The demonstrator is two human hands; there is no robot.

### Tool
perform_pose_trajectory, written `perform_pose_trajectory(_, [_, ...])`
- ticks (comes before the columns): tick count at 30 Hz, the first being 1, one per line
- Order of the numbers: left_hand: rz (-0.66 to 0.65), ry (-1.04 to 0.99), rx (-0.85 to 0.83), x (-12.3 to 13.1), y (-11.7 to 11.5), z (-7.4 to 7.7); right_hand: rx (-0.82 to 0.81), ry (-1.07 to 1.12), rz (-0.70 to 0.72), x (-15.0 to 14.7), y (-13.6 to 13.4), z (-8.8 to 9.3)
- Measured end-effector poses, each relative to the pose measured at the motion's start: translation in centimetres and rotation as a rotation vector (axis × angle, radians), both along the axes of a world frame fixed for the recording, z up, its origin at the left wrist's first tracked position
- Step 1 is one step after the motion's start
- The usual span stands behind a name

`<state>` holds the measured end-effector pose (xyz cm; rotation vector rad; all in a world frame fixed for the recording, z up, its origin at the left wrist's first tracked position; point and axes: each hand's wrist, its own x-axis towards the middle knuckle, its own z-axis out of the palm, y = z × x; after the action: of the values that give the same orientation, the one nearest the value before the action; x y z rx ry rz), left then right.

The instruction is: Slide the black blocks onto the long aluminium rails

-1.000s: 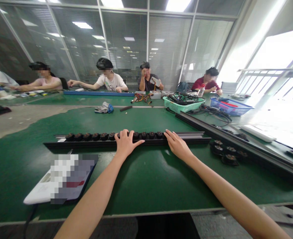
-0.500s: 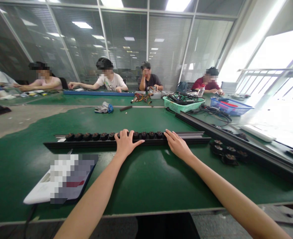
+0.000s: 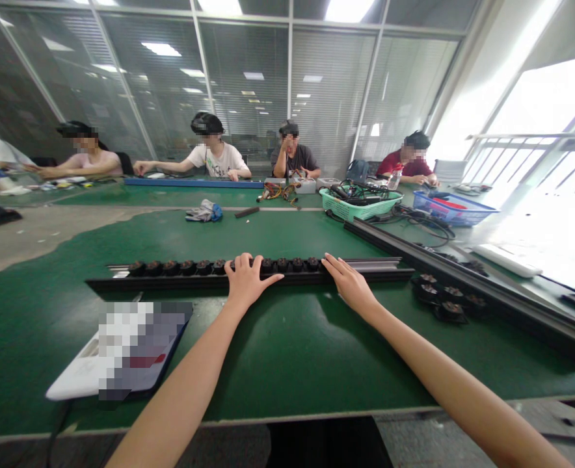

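Observation:
A long black rail (image 3: 170, 282) lies across the green table (image 3: 278, 351) in front of me, with a row of several small black round motors (image 3: 180, 266) seated in it. My left hand (image 3: 246, 281) rests on the rail near its middle, fingers spread over the motors. My right hand (image 3: 348, 283) lies a little further right, fingers stretched flat with the tips touching the end of the row. Neither hand holds anything.
A white device (image 3: 116, 354) lies at front left. Loose black motors (image 3: 443, 302) sit at right beside another long rail (image 3: 463, 273). A green basket (image 3: 358, 207), a blue basket (image 3: 451, 211) and gloves (image 3: 204, 212) are further back. Several people sit along the far side.
My hands and the rail have stayed put. A person across the table has lowered an object and shifted a hand near the face.

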<state>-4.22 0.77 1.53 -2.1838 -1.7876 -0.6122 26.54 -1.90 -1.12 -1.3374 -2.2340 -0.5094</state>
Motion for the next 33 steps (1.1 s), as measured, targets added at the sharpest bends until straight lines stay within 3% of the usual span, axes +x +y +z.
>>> perform_pose_trajectory(33, [0.004,0.011,0.007,0.07,-0.04,-0.04,0.017,0.053,-0.061,0.72,0.08,0.09])
